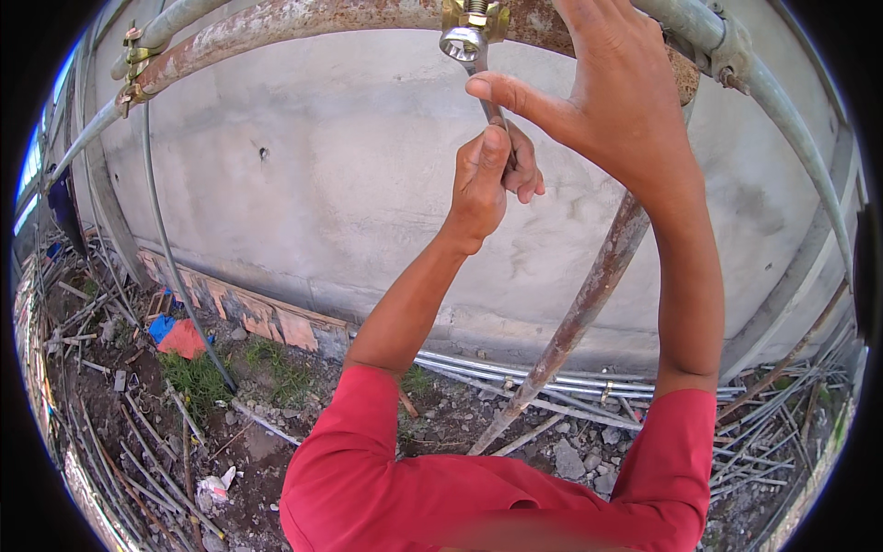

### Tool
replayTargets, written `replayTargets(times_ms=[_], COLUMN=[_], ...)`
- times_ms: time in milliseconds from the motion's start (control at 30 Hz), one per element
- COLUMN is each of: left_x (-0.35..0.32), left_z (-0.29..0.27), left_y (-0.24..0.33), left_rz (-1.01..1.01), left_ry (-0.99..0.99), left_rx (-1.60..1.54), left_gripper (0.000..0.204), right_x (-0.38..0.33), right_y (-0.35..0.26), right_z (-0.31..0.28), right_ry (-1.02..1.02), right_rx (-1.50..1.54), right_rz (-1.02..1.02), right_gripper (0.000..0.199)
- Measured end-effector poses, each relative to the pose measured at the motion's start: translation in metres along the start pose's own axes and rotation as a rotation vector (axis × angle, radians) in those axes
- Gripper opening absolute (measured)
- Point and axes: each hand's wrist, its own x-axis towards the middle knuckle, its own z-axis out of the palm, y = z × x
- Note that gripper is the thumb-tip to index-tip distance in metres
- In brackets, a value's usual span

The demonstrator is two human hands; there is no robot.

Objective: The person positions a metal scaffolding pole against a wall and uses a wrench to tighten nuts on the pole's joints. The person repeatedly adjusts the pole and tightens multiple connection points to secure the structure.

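My left hand (485,189) is closed around the shaft of a ring-ended wrench (493,109). The wrench's ring end points up, right at the threaded bolt of a gold-coloured scaffold clamp (498,20); whether it sits on a nut is unclear. That clamp is on a rusty horizontal pipe (303,20) at the top of the head view. To the right, my right hand (616,101) is raised in front of the pipe, thumb stretched apart toward the wrench. Its fingertips run out of the picture, and contact with the pipe cannot be made out.
A grey plastered wall (303,156) stands behind the pipes. One rusty pipe (589,313) slants down to the ground. Another clamp (136,69) joins pipes at upper left. Below lie rubble, loose metal poles (552,382), and red and blue scraps (181,338).
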Motion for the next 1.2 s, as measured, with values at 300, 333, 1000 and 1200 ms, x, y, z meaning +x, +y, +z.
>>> replayTargets(times_ms=[300, 333, 1000, 1200], left_x=[0.036, 0.04, 0.07, 0.048], left_z=[0.137, 0.141, -0.094, -0.098], left_y=[-0.029, -0.029, 0.024, 0.195], left_rz=[0.119, 0.08, 0.29, 0.352], left_ry=[0.068, 0.083, -0.14, -0.25], left_rx=[-1.018, -1.078, 0.801, 1.942], left_gripper=[0.047, 0.044, 0.049, 0.033], right_x=[0.013, 0.015, 0.0, -0.004], right_y=[-0.008, -0.011, 0.008, 0.01], right_z=[-0.018, -0.023, 0.015, 0.023], right_ry=[-0.139, -0.181, 0.064, 0.112], right_rx=[-0.022, -0.029, -0.199, -0.285], right_rz=[0.006, 0.037, -0.027, -0.071], right_gripper=[0.051, 0.049, 0.064, 0.083])
